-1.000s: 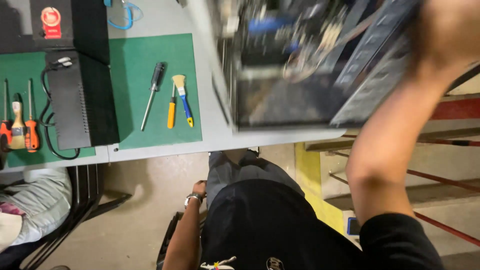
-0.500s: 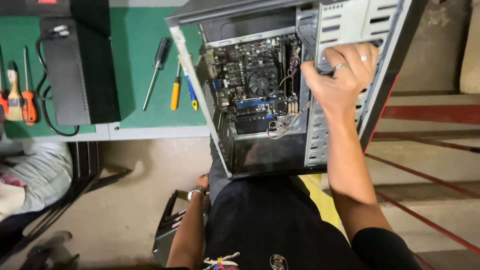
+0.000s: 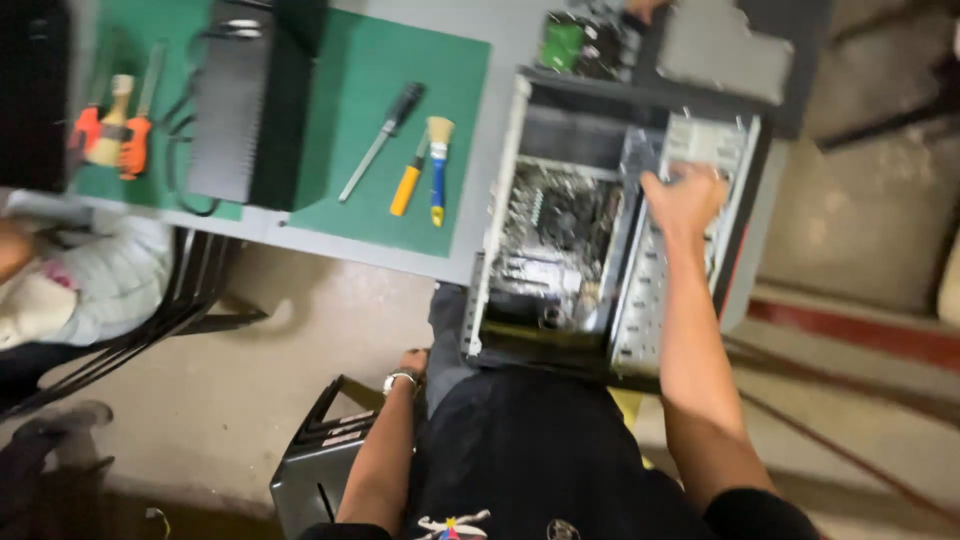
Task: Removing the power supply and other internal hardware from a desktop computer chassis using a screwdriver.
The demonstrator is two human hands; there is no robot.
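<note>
Under the right hand (image 3: 685, 200), which grips the rear panel, the open computer case (image 3: 600, 260) overhangs the table edge (image 3: 330, 245) toward the lap. One-handed, it could tip off. Left hand (image 3: 413, 362) hangs beside the thigh; its grip is unclear.

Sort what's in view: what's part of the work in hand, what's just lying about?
In hand:
- PC case, open, circuit boards showing
- right hand on the case's rear frame
- left hand, down by the thigh, holding nothing

Lying about:
- black box with cable, on the green mat
- screwdriver
- brush
- orange-handled tools
- stool
</note>
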